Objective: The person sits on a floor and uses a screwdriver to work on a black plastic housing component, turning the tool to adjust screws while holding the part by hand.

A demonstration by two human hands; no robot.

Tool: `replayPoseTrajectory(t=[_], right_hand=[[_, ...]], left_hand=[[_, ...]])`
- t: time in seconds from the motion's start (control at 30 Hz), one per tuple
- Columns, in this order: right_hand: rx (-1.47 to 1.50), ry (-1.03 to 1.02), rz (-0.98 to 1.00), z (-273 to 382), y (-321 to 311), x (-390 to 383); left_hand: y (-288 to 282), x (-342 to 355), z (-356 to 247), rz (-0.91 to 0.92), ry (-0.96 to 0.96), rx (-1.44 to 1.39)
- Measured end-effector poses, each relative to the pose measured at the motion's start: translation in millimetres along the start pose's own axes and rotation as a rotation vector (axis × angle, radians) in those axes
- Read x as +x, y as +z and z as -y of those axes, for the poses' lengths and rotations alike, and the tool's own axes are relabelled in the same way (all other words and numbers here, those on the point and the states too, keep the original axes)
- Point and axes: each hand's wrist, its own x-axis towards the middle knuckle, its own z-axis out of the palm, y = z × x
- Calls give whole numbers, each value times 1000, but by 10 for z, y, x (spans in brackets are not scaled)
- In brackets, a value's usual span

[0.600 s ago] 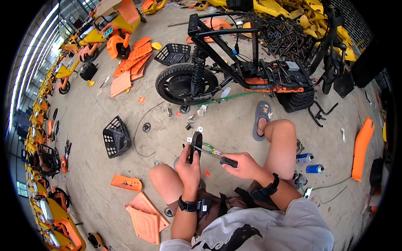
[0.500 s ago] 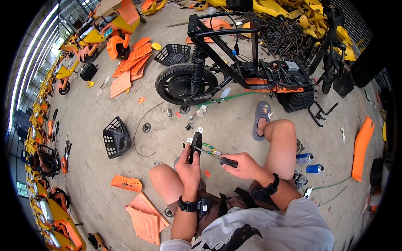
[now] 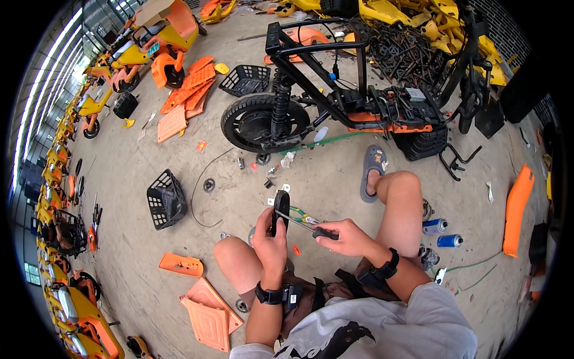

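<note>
I crouch on a concrete floor. My left hand point(image 3: 272, 242) grips a small black oblong part point(image 3: 280, 210) held upright in front of me. My right hand point(image 3: 347, 234) holds a screwdriver point(image 3: 302, 224) by its black handle, its shaft pointing left with the tip against the black part. Both wrists wear black bands. A stripped black scooter frame point(image 3: 335, 102) with a front wheel point(image 3: 263, 122) lies ahead of me on the floor.
A black basket point(image 3: 165, 199) stands to my left, another black basket point(image 3: 246, 79) farther off. Orange panels point(image 3: 206, 311) lie by my left knee, more orange panels point(image 3: 185, 99) at the back left. Spray cans point(image 3: 442, 233) sit right of my knee. Small sprockets and bolts point(image 3: 263, 170) dot the floor.
</note>
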Motion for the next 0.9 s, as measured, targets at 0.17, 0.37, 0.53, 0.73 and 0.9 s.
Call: replayPoseTrajectory(t=[0.17,0.37,0.53,0.73,0.9], right_hand=[[12,3,1,12,-2,-8],[24,18,-1,31,2,-8],[7,15,-8,-7,-6,-1],[-144,-38,-44,12,-26,-7],[-302,-189,-154,5,-28,-18]], left_hand=[[4,-2,-8,-6,4,-23],[-11,2,-37,-5,22,12],[-2,-2,-46,-11,15,12],[-24,-7,19,17,57,158],[-13,8,149,-20,197,326]])
